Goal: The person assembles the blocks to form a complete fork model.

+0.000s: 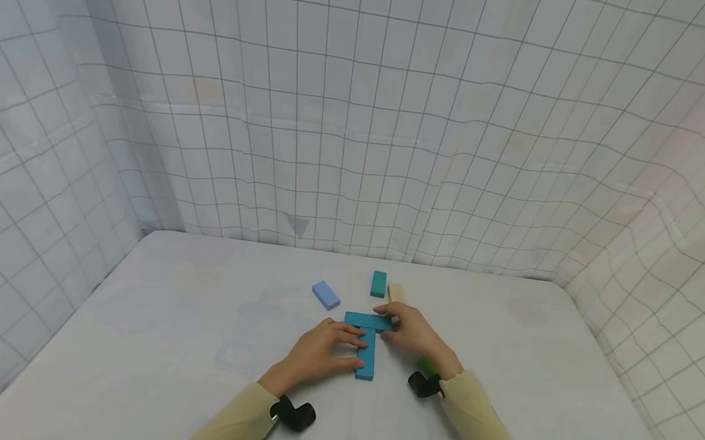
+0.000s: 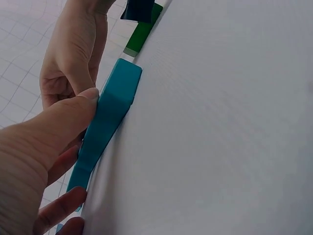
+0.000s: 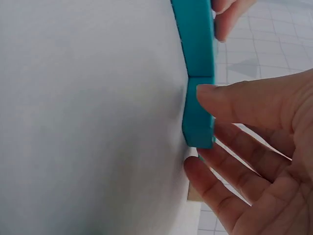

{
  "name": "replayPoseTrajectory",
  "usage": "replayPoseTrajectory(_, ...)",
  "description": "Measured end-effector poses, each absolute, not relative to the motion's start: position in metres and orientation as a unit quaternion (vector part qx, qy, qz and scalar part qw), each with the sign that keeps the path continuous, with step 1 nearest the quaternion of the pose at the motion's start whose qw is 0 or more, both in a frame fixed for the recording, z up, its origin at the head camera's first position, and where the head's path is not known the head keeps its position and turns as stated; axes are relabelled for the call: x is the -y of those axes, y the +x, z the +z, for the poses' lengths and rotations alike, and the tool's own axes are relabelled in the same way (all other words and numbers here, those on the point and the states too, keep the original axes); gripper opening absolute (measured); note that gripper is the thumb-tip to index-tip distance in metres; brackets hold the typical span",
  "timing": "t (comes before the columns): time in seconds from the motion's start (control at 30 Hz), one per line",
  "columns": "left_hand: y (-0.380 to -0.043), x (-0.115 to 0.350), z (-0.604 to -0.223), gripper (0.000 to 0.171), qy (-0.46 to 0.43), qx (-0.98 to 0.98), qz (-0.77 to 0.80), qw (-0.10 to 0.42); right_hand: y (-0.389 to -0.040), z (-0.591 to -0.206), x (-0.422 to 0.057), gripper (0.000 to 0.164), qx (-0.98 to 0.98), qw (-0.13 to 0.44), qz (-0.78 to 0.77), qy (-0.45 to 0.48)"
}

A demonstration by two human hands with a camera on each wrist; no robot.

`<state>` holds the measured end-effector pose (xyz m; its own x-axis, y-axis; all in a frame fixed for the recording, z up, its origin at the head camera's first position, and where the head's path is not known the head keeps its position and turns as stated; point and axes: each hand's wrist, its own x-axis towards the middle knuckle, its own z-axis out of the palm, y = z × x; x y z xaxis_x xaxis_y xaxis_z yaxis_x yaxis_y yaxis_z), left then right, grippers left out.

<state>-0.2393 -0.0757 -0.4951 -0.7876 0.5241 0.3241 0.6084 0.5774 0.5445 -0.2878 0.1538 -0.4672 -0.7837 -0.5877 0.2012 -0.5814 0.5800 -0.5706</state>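
Two long blue blocks lie on the table in a T. The crossbar block [image 1: 360, 319] runs left to right, and the stem block [image 1: 366, 365] meets its near side. My right hand [image 1: 413, 332] pinches the crossbar's right end, thumb on the near face and fingers beyond it in the right wrist view. From the left, my left hand [image 1: 322, 350] touches the stem with its thumb [image 2: 88, 95]; its other fingertips lie near the joint and the crossbar's left end. Between those fingers and the blocks, contact is partly hidden.
A light blue block [image 1: 326, 295] lies beyond the left hand. Farther back are a teal block [image 1: 379, 284] and a tan block [image 1: 396, 293], the latter close to the right fingers. A green block [image 1: 427, 365] is partly covered by the right wrist. Gridded white curtains [image 1: 357, 177] surround the table.
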Motion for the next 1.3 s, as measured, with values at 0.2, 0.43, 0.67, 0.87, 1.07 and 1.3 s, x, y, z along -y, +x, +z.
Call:
replayPoseTrajectory(0.2,-0.24,0.076,-0.496,0.036,-0.313,0.885,-0.339,0.056,-0.277,-0.46,-0.172,0.037,-0.883,-0.004,-0.349,-0.312)
replayPoseTrajectory(0.43,-0.239,0.075,-0.498,0.037,-0.301,0.889,-0.343,0.049,-0.26,-0.456,-0.207,0.032,-0.887,0.053,-0.338,-0.31)
replayPoseTrajectory(0.67,-0.237,0.076,-0.498,0.036,-0.309,0.88,-0.357,0.058,-0.248,-0.46,-0.232,0.04,-0.89,0.097,-0.313,-0.318)
replayPoseTrajectory(0.87,-0.238,0.077,-0.499,0.036,-0.311,0.876,-0.362,0.063,-0.241,-0.463,-0.243,0.052,-0.893,0.095,-0.297,-0.325)
replayPoseTrajectory(1.07,-0.239,0.077,-0.5,0.036,-0.308,0.875,-0.368,0.06,-0.236,-0.464,-0.245,0.053,-0.898,0.085,-0.293,-0.318)
replayPoseTrajectory(1.3,-0.24,0.077,-0.501,0.036,-0.309,0.875,-0.368,0.061,-0.231,-0.466,-0.242,0.048,-0.906,0.069,-0.294,-0.298)
